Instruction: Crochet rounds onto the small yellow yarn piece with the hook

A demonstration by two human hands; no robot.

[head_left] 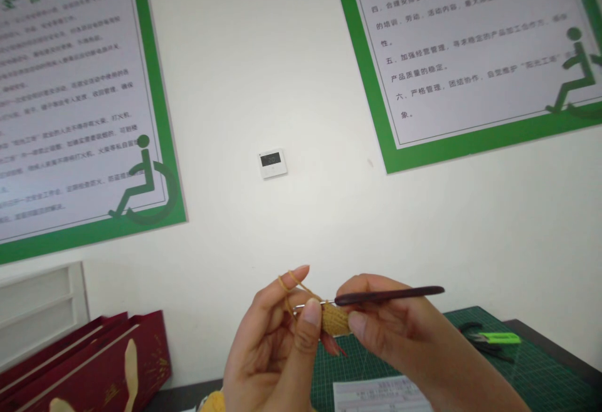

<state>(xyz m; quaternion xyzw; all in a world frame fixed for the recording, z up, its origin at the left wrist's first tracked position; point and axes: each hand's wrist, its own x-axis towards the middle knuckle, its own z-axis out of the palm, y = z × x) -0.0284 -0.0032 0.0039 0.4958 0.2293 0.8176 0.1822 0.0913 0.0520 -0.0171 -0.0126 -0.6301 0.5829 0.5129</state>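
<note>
While the small mustard-yellow crocheted tube (335, 320) is pinched in the left hand (277, 343), the dark-handled crochet hook (388, 296), gripped by the right hand (399, 330), is best kept level, yarn taut.

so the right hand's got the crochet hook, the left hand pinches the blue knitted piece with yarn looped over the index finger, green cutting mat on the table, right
Not quite: the knitted piece is mustard yellow, not blue, as the head view shows. The rest holds: the right hand holds the crochet hook, the left hand pinches the piece with yarn over the index finger, above the green cutting mat.
</note>
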